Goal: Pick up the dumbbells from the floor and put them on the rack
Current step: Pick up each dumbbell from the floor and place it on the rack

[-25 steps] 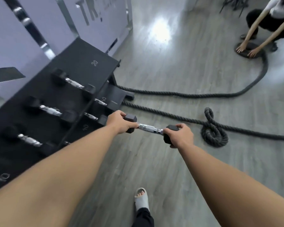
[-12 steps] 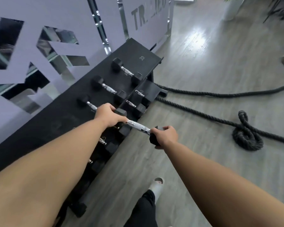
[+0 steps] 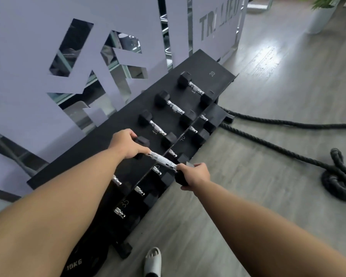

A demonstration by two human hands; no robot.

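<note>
A black hex dumbbell (image 3: 162,161) with a chrome handle hangs between my hands, over the front edge of the black rack's (image 3: 112,124) top shelf. My left hand (image 3: 128,145) grips its far head and my right hand (image 3: 195,175) grips its near head. Three dumbbells lie in a row on the top shelf, the nearest (image 3: 158,127) just beyond my left hand. Several more dumbbells sit on the lower shelf (image 3: 194,129), partly hidden by the top shelf.
A thick black battle rope (image 3: 284,144) runs across the grey floor on the right and ends in a coil (image 3: 342,181). A lilac cut-out wall (image 3: 38,56) stands behind the rack. A 10 kg plate (image 3: 82,260) lies by the rack's near foot, beside my sandalled foot (image 3: 153,260). A potted plant (image 3: 321,15) stands far right.
Both hands have carried the dumbbell left and up, from above the floor beside the rack to over the top shelf's front edge. My view has swung toward the rack and wall.
</note>
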